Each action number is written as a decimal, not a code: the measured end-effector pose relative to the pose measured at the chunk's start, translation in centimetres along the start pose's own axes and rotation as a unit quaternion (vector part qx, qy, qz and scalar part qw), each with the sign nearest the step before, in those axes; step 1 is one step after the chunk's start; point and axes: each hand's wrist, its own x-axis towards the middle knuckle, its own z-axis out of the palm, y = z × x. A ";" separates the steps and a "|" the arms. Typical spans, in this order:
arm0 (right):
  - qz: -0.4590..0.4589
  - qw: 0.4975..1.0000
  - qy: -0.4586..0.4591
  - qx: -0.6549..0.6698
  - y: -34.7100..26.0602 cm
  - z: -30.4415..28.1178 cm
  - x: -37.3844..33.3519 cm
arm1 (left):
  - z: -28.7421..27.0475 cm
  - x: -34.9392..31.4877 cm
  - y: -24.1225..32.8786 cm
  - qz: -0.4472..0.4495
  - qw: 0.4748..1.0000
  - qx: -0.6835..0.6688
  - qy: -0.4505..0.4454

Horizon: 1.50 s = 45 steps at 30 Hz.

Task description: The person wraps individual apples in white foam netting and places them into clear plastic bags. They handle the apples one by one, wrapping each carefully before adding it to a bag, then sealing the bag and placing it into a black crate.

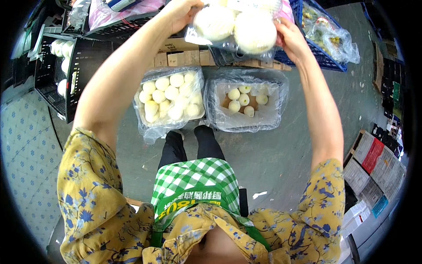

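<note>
A clear plastic pack of large, pale round melons (256,31) is raised at the top of the view, partly cut off by the edge. My left hand (181,12) is closed at its upper left side; the fingertips are partly out of sight. At the right side, my right hand (291,38) grips the pack with bent fingers. Below stand two plastic-lined boxes: the left box (140,115) is well filled with pale round melons (171,92). In the right box (270,119) lie several smaller-looking pale melons (244,99).
A blue crate (340,66) with bagged produce (329,37) stands at the upper right. Black crates (90,57) are on the left, one with pale round produce. A wooden pallet (191,57) lies behind the boxes. Flattened cartons (373,160) lean at the right.
</note>
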 end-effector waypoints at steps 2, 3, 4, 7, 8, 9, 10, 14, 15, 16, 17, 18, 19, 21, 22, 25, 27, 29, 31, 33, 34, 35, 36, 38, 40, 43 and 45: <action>-0.013 1.000 -0.016 -0.012 0.4 -1.4 -2.0 | 2.9 -3.5 1.5 -0.011 0.997 -0.076 -0.010; -0.011 1.000 -0.004 0.003 -0.7 -0.4 -4.0 | 2.9 -5.9 1.3 -0.026 0.991 -0.131 -0.009; -0.006 1.000 0.011 0.017 -2.0 0.9 -6.4 | 2.7 -7.9 0.9 -0.045 0.981 -0.188 -0.010; 0.022 0.993 -0.025 0.117 -2.0 3.9 -11.1 | 1.8 -15.3 -0.9 -0.098 0.947 -0.297 -0.067; 0.046 0.991 -0.050 0.116 -1.9 4.7 -12.4 | 2.2 -17.8 -2.4 -0.146 0.919 -0.361 -0.062; 0.054 0.990 -0.080 0.098 -1.3 5.4 -13.3 | 2.6 -20.0 -4.2 -0.157 0.891 -0.424 -0.051; 0.063 0.988 -0.113 0.082 -0.7 6.1 -14.0 | 3.1 -22.1 -5.9 -0.167 0.858 -0.485 -0.035; 0.096 0.985 -0.132 0.052 -0.3 10.4 -15.5 | 4.1 -27.8 -8.8 -0.132 0.815 -0.564 -0.008; 0.140 0.978 -0.137 0.068 -1.1 11.1 -15.8 | 4.3 -28.9 -8.5 -0.126 0.797 -0.590 0.004; 0.144 0.970 -0.134 0.146 -1.0 11.7 -16.5 | 4.2 -30.0 -8.2 -0.120 0.778 -0.616 0.015; 0.143 0.957 -0.128 0.218 -1.1 12.0 -16.8 | 4.1 -30.8 -8.0 -0.086 0.781 -0.618 0.033; 0.142 0.939 -0.121 0.289 -1.3 12.4 -17.4 | 3.9 -31.2 -7.7 -0.061 0.781 -0.620 0.041; 0.090 0.911 -0.035 0.402 -1.3 13.6 -18.8 | 3.7 -31.4 -7.3 -0.036 0.782 -0.621 0.049; 0.112 0.941 0.061 0.315 1.8 15.1 -21.7 | 2.5 -31.8 -7.3 0.005 0.794 -0.607 0.025; 0.180 0.938 0.001 0.297 2.5 16.3 -23.3 | 2.0 -31.7 -7.5 0.016 0.791 -0.610 0.045; 0.182 0.925 -0.195 0.271 2.6 22.1 -26.6 | 1.5 -31.0 -7.1 0.038 0.785 -0.608 0.113; 0.176 0.929 -0.200 0.257 2.0 26.4 -27.2 | 0.9 -31.2 -6.2 0.048 0.802 -0.577 0.145; 0.188 0.938 -0.138 0.255 1.2 30.1 -26.8 | -0.4 -31.9 -6.0 0.076 0.800 -0.577 0.146; 0.196 0.950 -0.083 0.230 0.9 32.9 -27.2 | -1.6 -33.7 -6.0 0.050 0.800 -0.573 0.169; 0.173 0.953 -0.065 0.239 2.0 34.1 -27.2 | -2.5 -34.1 -6.6 0.066 0.801 -0.567 0.179; 0.158 0.959 -0.068 0.225 1.9 34.4 -27.5 | -2.4 -34.9 -7.2 0.096 0.799 -0.563 0.189; 0.165 0.964 -0.050 0.201 2.1 35.0 -27.8 | -2.5 -35.7 -7.0 0.089 0.806 -0.542 0.222; 0.169 0.959 -0.040 0.223 2.2 35.2 -28.3 | -2.4 -36.2 -7.0 0.070 0.810 -0.530 0.241; 0.151 0.962 -0.037 0.225 1.9 36.4 -28.4 | -3.4 -36.9 -6.8 0.099 0.798 -0.564 0.186; 0.164 0.953 -0.148 0.209 2.0 36.5 -27.8 | -4.8 -37.5 -6.5 0.115 0.796 -0.572 0.161; 0.159 0.938 -0.217 0.218 2.8 35.9 -25.5 | -6.9 -39.7 -6.0 0.123 0.802 -0.555 0.185; 0.205 0.895 -0.249 0.307 2.0 35.6 -22.6 | -8.2 -41.1 -6.0 0.124 0.797 -0.561 0.185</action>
